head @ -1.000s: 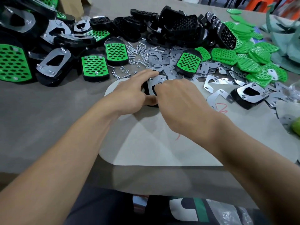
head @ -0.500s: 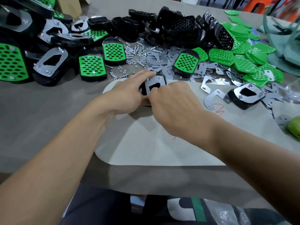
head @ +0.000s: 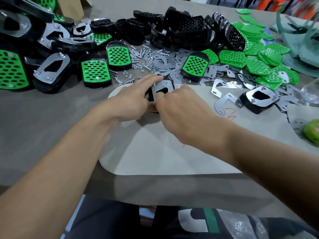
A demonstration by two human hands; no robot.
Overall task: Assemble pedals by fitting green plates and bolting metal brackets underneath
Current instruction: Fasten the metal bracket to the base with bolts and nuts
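Pinching pedal [head: 162, 90] edges — left hand [head: 128, 100], right hand [head: 183, 109] — pale mat [head: 155, 152] stretching nearer.

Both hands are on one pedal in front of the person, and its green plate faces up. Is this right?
Not fully. In the head view, the metal bracket faces up on that pedal, not a green plate. The left hand and the right hand are both on it, as you say.

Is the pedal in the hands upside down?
Upside down. The pedal has its bracket facing up, with a bolt poking through.
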